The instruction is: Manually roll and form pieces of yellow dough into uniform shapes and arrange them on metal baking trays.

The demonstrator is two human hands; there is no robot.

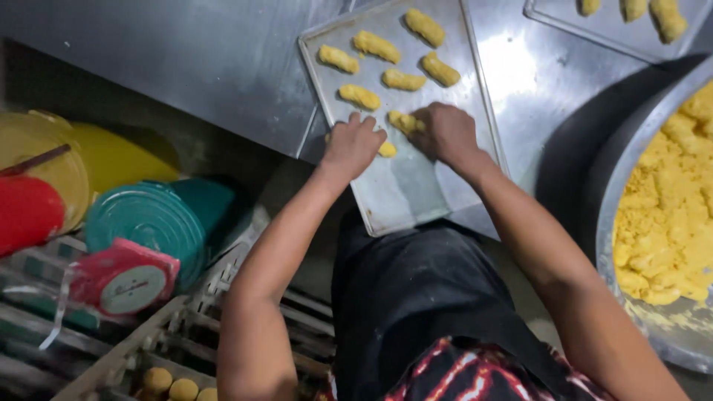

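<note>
Right hand [445,134] curled over yellow dough piece [401,121] on tray [405,189]. Piece lies sideways, poking out left. Left hand [355,145] just beside, covering another dough piece [387,149], fingers bent.

We note a large metal basin [605,215] of crumbly yellow mixture [668,215] at right, a second tray [553,18] with shaped pieces at top right, and, at left beneath the steel table [208,67], stacked yellow, red and teal lids beside a red weighing scale [125,281].
</note>
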